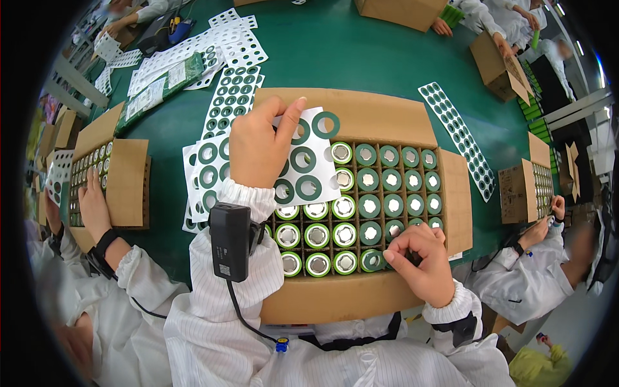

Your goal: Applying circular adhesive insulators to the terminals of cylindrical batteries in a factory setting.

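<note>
My left hand (259,145) is closed on a white sheet of green ring stickers (325,164), tilted over the back left of an open cardboard box (345,303). One ring sticks out past the sheet's edge near my raised thumb. Cylindrical battery cells (316,235) stand upright in the box's dividers. Those on the left show bare metal tops with bright green edges; those on the right carry dark green rings. My right hand (425,267) is closed at the front row, thumb tip at the edge of a green ring (372,260) lying over a cell. Its other fingertips are partly hidden.
More sticker sheets (229,103) lie to the left, beside a green plastic packet (161,90). Another sheet (456,138) lies right of the box. Co-workers' hands work at a left box (127,187) and a right box (514,193). Further boxes (396,11) stand at the far side.
</note>
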